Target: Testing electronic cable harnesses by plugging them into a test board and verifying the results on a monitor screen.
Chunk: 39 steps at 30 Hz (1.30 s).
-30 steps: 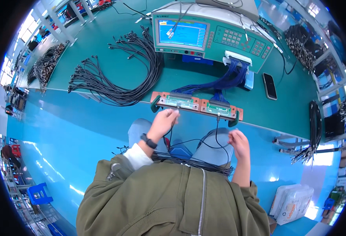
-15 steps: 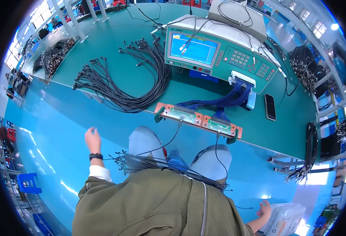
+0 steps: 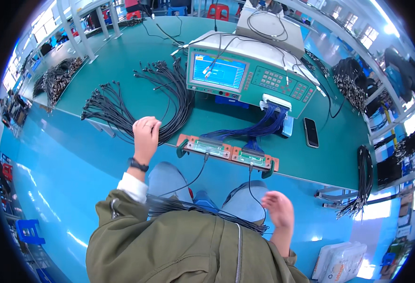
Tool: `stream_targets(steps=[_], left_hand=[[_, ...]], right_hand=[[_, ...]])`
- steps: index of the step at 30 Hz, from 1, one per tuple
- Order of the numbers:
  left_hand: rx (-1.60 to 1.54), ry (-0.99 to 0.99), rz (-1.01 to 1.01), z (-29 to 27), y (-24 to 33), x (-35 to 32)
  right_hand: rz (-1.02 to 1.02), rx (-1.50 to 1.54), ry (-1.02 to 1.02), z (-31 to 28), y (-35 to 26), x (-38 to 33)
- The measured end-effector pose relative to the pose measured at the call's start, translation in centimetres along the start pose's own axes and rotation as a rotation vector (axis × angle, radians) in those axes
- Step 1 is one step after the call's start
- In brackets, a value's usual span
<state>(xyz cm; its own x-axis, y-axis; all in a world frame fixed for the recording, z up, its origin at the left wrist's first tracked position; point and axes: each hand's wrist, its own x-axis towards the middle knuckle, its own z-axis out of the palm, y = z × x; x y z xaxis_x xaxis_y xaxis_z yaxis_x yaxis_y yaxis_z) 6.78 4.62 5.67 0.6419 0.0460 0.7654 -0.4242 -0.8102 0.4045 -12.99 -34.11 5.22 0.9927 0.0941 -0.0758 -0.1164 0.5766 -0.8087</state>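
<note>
My left hand (image 3: 146,136) is raised at the table's front edge, against the near side of a black cable bundle (image 3: 181,111). Its fingers are loosely bent and apart from the thumb; nothing shows in it. My right hand (image 3: 279,207) hovers over my right thigh with loosely spread fingers, beside a black cable (image 3: 251,181). That cable is plugged into the right test board (image 3: 250,159). Another black cable (image 3: 199,175) runs from the left test board (image 3: 209,147) toward my lap. More black cables (image 3: 188,206) lie across my lap, their left end blurred.
A tester (image 3: 259,70) with a lit screen stands on the green table (image 3: 136,40), joined to the boards by blue wires (image 3: 245,129). A phone (image 3: 311,132) lies at right. Cables (image 3: 364,181) hang over the right edge. White packages (image 3: 339,262) sit at lower right.
My left hand has moved up and right, to the cable bundle. My right hand has come up and left from near the white packages to above my thigh. The view has shifted slightly.
</note>
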Motion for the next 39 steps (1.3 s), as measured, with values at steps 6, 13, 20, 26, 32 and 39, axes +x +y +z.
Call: stream_targets(steps=[6,13,20,26,32,39], left_hand=[[-0.271,-0.674,0.479,-6.5,10.3,-5.3],[-0.408,-0.248,-0.634,-8.0,6.3,-10.2],[-1.685,-0.045,-1.631,-6.4,6.5,-7.6],[-2.552,0.176,-0.864,-11.9,2.7,-4.3],[-2.239,0.249,-0.752,-13.0,-0.1,-5.5],[-1.497,0.474,-1.203,-11.6,-6.2,-8.9]], right_hand=[[0.344,0.569,-0.449,10.0,7.2,7.2],[0.457,0.594,-0.511,13.1,9.7,11.3],[0.058,0.340,-1.110,14.2,7.3,9.1],[-0.467,0.442,-0.768,4.4,-3.1,3.8],[-0.643,0.580,0.516,-13.0,-7.5,-7.6],[-0.607,0.662,1.096,-19.6,-5.9,-15.2]])
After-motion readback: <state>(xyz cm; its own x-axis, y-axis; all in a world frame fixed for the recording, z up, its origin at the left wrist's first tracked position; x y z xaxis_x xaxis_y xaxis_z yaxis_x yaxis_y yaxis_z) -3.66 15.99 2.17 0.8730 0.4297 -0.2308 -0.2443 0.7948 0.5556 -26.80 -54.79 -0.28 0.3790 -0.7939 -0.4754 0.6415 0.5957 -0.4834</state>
